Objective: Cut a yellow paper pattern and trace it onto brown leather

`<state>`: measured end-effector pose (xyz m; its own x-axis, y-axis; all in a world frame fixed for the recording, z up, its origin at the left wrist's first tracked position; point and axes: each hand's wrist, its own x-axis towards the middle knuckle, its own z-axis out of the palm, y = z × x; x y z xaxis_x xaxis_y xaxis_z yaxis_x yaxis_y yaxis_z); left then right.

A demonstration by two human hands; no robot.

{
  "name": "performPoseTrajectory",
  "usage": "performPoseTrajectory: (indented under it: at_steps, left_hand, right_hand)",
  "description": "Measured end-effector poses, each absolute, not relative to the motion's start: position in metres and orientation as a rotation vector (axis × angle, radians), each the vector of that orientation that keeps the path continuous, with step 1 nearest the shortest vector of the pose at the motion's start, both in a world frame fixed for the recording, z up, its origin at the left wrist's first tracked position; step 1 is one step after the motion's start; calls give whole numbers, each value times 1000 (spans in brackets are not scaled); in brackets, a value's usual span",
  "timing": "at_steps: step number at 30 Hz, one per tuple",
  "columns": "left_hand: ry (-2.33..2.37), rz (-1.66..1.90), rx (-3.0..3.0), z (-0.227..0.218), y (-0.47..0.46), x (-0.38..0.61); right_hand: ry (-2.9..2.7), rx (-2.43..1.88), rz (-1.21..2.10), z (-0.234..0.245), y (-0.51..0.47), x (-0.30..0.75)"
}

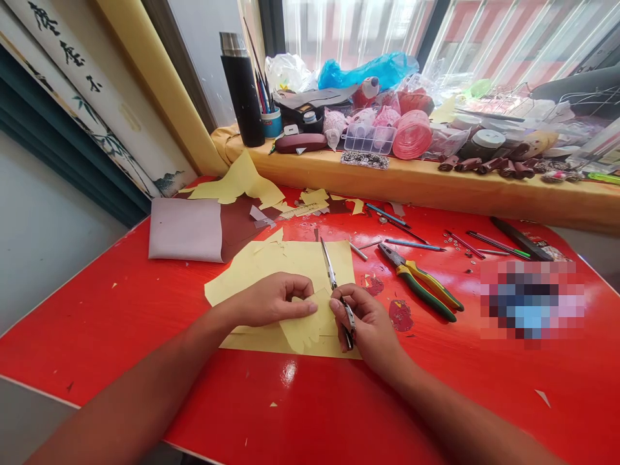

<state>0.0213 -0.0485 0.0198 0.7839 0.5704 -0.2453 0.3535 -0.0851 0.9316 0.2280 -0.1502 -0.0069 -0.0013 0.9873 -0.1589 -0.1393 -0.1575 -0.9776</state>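
My left hand [281, 298] pinches a small cut piece of yellow paper [303, 329] between thumb and fingers. My right hand [371, 323] is closed around a pair of scissors [330, 265], whose blades point away from me, up and slightly left. The right fingertips are close to the right edge of the yellow piece; whether they touch it I cannot tell. Beneath both hands a large yellow sheet [271, 265] lies on the red table [169, 323]. Part of the scissor handles is hidden by my right fingers.
Pliers [421, 284] with green and yellow handles lie to the right, near several pencils [414, 244]. A folded pale sheet [185, 229] and yellow scraps [242, 184] are at the back left. Along the window sill [310, 171] stand a black flask [245, 97] and many craft supplies.
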Motion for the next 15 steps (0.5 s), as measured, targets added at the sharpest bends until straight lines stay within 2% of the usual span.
performPoseTrajectory:
  at_steps: [9,15]
  left_hand:
    - [776,198,1637,14,-42,19]
    - [819,460,1304,5,-33,17]
  right_hand:
    - [-981,-1249,1341,-6,-150,232]
    - [-1028,-1209,1429,-7,-149,230]
